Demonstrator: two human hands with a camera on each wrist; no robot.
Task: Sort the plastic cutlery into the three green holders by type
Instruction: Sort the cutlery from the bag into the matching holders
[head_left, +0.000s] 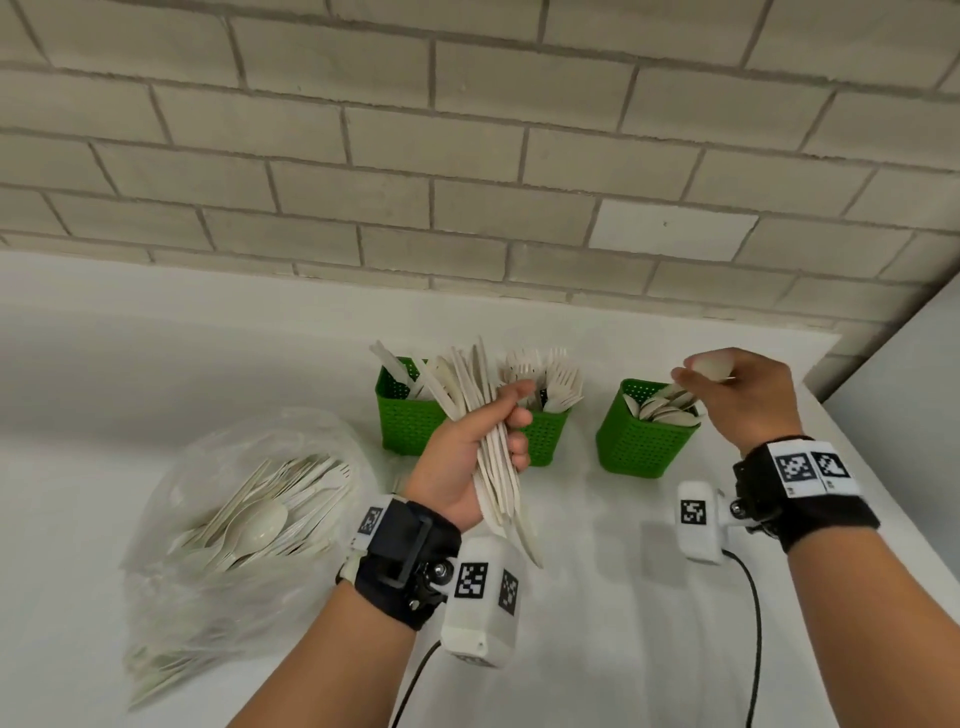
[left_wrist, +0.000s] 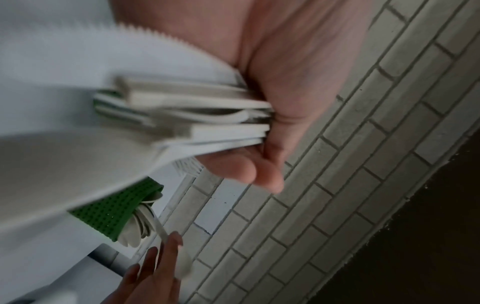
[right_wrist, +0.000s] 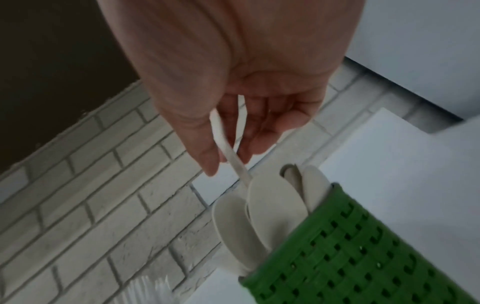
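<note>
A plain service or canteen-style corner, though the exact kind of place cannot be told; a white tabletop (head_left: 156, 364) runs up to a wall of pale painted brick (head_left: 467, 156); on it stand green perforated holders (head_left: 639, 447) stocked with disposable cutlery, beside a clear plastic bag (head_left: 249, 519) heaped with more of it, bulk supply rather than household ware.
</note>
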